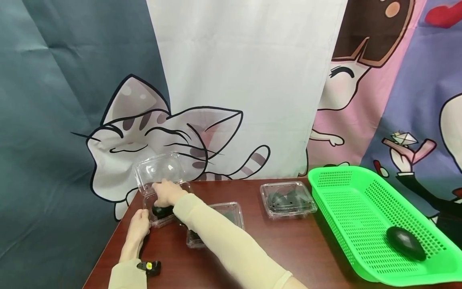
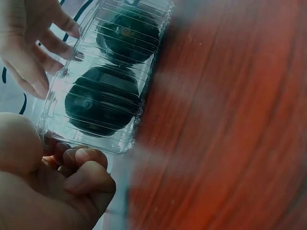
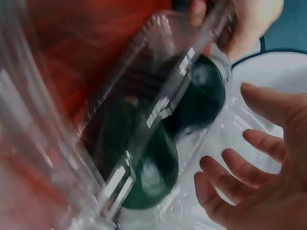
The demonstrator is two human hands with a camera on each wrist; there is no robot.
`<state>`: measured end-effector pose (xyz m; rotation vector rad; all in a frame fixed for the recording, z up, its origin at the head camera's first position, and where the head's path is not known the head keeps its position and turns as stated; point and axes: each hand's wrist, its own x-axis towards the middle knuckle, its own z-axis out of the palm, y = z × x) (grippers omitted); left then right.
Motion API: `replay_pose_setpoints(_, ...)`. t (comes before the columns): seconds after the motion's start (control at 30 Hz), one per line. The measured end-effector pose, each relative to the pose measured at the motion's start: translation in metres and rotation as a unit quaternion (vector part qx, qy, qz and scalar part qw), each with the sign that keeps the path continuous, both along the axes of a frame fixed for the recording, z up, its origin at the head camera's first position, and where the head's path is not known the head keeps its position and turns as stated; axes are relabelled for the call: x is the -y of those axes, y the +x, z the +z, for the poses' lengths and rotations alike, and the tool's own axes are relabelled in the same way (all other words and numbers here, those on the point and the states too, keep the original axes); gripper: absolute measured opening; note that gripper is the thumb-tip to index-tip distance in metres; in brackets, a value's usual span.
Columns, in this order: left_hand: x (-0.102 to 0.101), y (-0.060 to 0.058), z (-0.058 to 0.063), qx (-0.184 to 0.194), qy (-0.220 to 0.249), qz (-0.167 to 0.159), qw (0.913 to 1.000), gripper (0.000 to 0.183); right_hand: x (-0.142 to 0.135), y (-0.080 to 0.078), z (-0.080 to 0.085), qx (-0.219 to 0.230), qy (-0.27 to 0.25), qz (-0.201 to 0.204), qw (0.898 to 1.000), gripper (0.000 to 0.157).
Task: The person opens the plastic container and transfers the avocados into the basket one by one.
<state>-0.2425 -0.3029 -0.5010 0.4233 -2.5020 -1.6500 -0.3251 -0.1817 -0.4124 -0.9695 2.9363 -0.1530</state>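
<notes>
A clear plastic clamshell box (image 1: 159, 170) stands at the table's back left corner, its lid raised. Two dark green avocados lie in its base, the nearer avocado (image 2: 101, 100) and the farther avocado (image 2: 128, 38) side by side in the left wrist view. My left hand (image 1: 138, 224) pinches the near left corner of the box with curled fingers. Over the box, my right hand (image 1: 167, 192) reaches across at the lid side; the right wrist view shows its fingers (image 3: 240, 167) spread and relaxed, holding nothing, beside the avocados.
A second clamshell box (image 1: 231, 208) sits under my right forearm, partly hidden. Another closed box (image 1: 288, 199) with dark contents stands farther right. At the right edge, a green plastic basket (image 1: 357, 220) holds a single avocado (image 1: 406, 243). A printed cloth (image 1: 245, 80) hangs behind the table.
</notes>
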Motion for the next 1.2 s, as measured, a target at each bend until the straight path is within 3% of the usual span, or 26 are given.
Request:
replay_pose_setpoints(0.3,0.0,0.0,-0.002,-0.009,0.002,0.006,0.9999,0.034,0.015,0.02,-0.013,0.002,0.048,-0.028,0.998,0.03)
replay_pose_setpoints(0.47,-0.001,-0.001,-0.006,-0.016,0.007,0.012,0.9998,0.032,0.019,0.027,-0.012,0.024,0.069,-0.05,0.996,0.04)
replay_pose_setpoints(0.6,-0.001,0.0,-0.008,-0.015,0.014,0.013,0.9997,0.033,0.017,0.035,-0.011,0.032,0.095,-0.034,0.994,0.042)
replay_pose_setpoints(0.8,-0.007,-0.001,-0.013,-0.014,0.04,0.017,0.999,0.031,0.009,0.039,-0.016,0.004,0.133,-0.014,0.991,0.043)
replay_pose_setpoints(1.03,-0.008,-0.003,-0.011,-0.022,0.046,0.02,0.9985,0.03,0.018,0.025,-0.026,-0.045,0.174,-0.031,0.983,0.051)
replay_pose_setpoints(1.2,-0.002,-0.002,-0.008,-0.022,0.039,0.026,0.9986,0.031,0.027,0.019,-0.023,-0.085,0.18,-0.018,0.98,0.057)
